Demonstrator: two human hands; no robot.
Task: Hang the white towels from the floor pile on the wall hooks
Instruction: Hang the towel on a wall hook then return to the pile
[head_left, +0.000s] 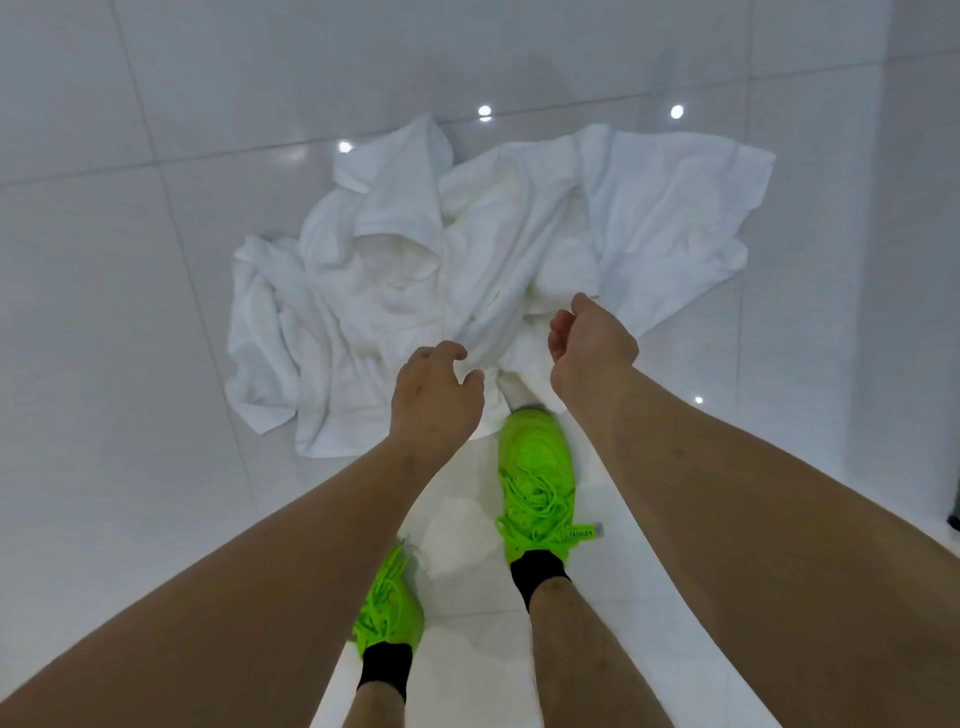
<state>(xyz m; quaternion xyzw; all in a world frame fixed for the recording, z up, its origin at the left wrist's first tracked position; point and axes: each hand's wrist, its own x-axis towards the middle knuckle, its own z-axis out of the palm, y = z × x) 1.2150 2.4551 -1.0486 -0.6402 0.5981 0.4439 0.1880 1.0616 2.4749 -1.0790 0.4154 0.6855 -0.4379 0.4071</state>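
fingers (576, 304) of right hand (589, 345) hidden in towels (415, 270).

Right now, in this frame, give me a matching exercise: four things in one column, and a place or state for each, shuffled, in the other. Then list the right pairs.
Things
1. left hand
2. right hand
3. towel pile
4. right shoe

Places or states
A. crumpled and spread across the white floor tiles
B. fingers curled, pinching a fold of towel that is drawn up from the pile
C. neon green, its toe at the near edge of the pile
D. fingers bent, reaching at the near edge of the pile, no clear grip

Pairs: 1-D, 2-B, 3-A, 4-C
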